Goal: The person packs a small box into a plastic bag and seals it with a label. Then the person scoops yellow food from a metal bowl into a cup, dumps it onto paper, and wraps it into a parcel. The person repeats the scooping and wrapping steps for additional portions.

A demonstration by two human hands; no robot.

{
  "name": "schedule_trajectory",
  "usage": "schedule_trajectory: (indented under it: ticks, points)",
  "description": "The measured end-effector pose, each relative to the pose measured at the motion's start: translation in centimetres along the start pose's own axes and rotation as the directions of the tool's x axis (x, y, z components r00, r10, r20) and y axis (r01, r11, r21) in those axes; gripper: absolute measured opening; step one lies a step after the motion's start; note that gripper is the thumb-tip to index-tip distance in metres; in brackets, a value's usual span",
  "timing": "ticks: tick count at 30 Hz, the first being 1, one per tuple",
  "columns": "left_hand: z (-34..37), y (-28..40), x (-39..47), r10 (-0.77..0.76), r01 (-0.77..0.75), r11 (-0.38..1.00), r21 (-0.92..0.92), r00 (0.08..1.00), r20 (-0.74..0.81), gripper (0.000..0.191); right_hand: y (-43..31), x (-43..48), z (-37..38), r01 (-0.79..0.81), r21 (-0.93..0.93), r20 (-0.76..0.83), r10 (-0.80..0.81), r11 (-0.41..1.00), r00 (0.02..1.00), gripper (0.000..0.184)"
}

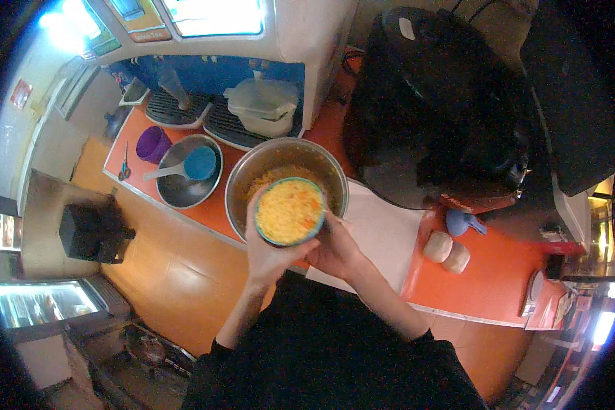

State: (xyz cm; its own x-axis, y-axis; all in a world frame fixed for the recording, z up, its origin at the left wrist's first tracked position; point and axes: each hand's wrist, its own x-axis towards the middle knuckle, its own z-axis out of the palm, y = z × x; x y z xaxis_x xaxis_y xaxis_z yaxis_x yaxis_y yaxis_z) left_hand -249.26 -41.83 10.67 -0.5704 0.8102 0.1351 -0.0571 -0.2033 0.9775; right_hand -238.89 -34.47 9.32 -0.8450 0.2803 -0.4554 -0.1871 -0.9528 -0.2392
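Observation:
Between my two hands is a small teal-rimmed bowl (pixel 289 211), filled to the rim with yellow food that has orange bits in it. My left hand (pixel 261 253) cups the bowl's left and near side. Around its right side goes my right hand (pixel 335 243), with part of its fingers hidden. The bowl is above the near part of a large metal pot (pixel 340 177), which stands on the orange counter. More of the yellowish food (pixel 266 177) lies inside that pot, partly covered by the bowl.
Left of the pot stand a metal bowl (pixel 166 192) with a blue-and-white scoop (pixel 200 163), a purple cup (pixel 154 144) and scissors (pixel 125 168). A lidded plastic container (pixel 264 105) sits behind. To the right are a white sheet (pixel 384 236), two pale blocks (pixel 447 251) and a large black appliance (pixel 456 102).

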Motion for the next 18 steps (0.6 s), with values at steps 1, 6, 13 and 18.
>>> schedule_trajectory:
  ticks: [1, 6, 13, 18]
  points:
    - [1.2, 0.0, -0.8, 0.041, -0.041, 0.999, -0.011, 0.999, 0.018, 0.104, 0.1, -1.0, -0.5, 0.018, 0.035, -0.036, -0.017, 0.999, 0.999, 0.055]
    - [6.2, -2.7, -4.2, -0.035, 0.005, 0.996, 0.091, 0.940, 0.341, 0.104, -1.2, -9.3, -5.5, 0.262, 0.021, -0.095, -0.259, 0.965, 0.961, 0.059]
    - [7.0, -12.8, -9.7, -0.217, -0.172, 0.641, 0.748, 0.894, 0.392, 0.100, -5.4, -11.1, -13.2, 0.412, -0.599, -0.148, -0.600, 0.687, 0.786, 0.057]
    - [6.0, -16.3, -11.1, -0.303, -0.242, 0.420, 0.875, 0.871, 0.386, 0.114, -3.7, -7.3, -17.1, -0.122, -0.771, 0.226, -0.448, -0.626, 0.865, 0.066]
